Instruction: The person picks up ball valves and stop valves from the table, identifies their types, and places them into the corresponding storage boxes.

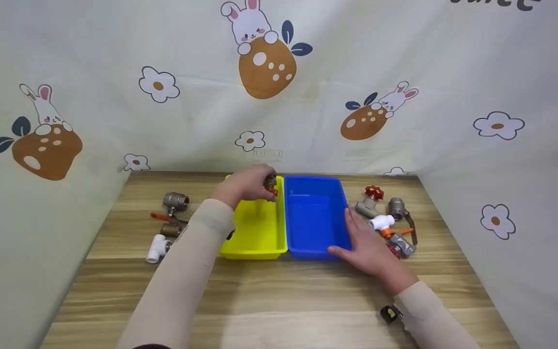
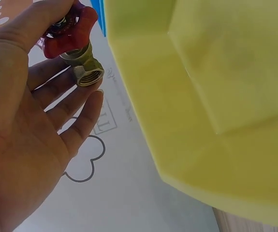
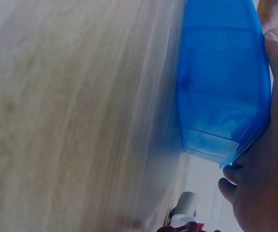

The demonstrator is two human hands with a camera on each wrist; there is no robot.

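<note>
My left hand [image 1: 252, 183] pinches a brass valve with a red handwheel [image 2: 73, 36] between thumb and fingers, above the far end of the yellow bin [image 1: 255, 254]. The valve's threaded opening shows in the left wrist view, beside the bin's wall. Against the right side of the blue bin [image 1: 315, 220] rests my right hand [image 1: 368, 247], its fingers stretched along the rim and its thumb over the near right corner. Both bins stand side by side, and no object shows inside the blue one. My left forearm hides part of the yellow bin.
Left of the bins lie a metal ball valve [image 1: 176, 200], a brass valve [image 1: 172, 229] and a white tee fitting [image 1: 156, 248]. To the right are a red-wheeled valve [image 1: 368, 206], another ball valve [image 1: 397, 208], a white fitting [image 1: 381, 222] and a metal valve [image 1: 402, 245].
</note>
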